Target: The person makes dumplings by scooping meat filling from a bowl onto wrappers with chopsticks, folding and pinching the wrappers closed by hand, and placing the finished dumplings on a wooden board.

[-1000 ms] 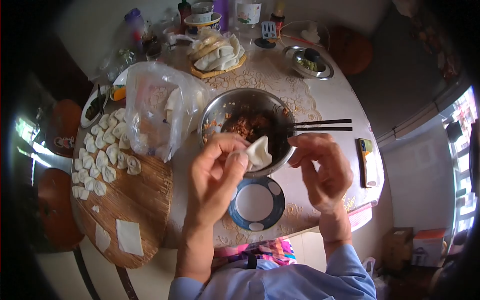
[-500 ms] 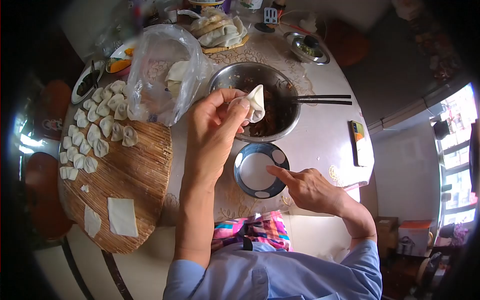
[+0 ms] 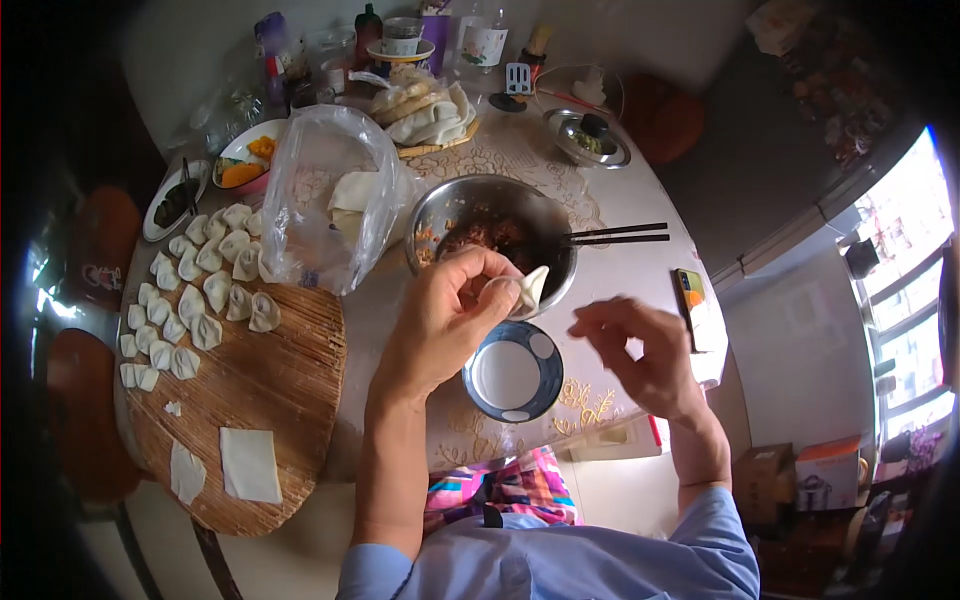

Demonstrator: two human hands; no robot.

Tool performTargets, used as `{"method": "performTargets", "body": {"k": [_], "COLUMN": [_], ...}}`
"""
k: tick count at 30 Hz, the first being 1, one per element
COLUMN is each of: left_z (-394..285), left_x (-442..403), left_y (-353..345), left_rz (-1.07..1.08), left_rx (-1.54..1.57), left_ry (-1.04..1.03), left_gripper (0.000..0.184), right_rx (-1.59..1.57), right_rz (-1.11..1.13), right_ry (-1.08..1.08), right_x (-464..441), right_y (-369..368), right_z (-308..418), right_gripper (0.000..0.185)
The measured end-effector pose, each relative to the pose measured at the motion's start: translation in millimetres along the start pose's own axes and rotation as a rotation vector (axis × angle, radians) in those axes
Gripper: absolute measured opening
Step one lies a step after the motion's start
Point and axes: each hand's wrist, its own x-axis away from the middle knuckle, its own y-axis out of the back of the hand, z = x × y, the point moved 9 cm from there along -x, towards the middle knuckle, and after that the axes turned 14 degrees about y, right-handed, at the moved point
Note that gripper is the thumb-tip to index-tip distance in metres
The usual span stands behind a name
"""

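A bright window (image 3: 915, 215) glares at right; the floor (image 3: 300, 515) is pale.

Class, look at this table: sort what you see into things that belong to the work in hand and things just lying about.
Likely part of the work:
dumpling in the left hand
shaped dumplings
wooden board
square wrapper
filling bowl
chopsticks
blue-rimmed dish

Apparently just lying about:
phone
slotted spatula
lidded metal dish

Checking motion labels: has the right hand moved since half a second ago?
Yes, the right hand moved rightward: its fingertip was over the blue-rimmed dish, now beside it.
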Motion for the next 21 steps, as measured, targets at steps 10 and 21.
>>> {"method": "performTargets", "body": {"k": [10, 21], "left_z": [-29.3, 5.2], "left_x": [10.9, -4.1], "left_y": [-14.2, -17.8], "left_rz": [-0.091, 0.034], "left_rx": [-0.333, 0.102], "left_ry": [-0.261, 0.057], "left_gripper": [0.008, 0.009], "right_rx": [-0.199, -0.281], "right_rz": [-0.346, -0.395], "right_ry": [0.038, 0.111], "right_x": [-26.0, -17.3], "right_y": [-11.4, -6.4], "right_z": [-29.1, -31.4], "right_gripper": [0.041, 0.017]}}
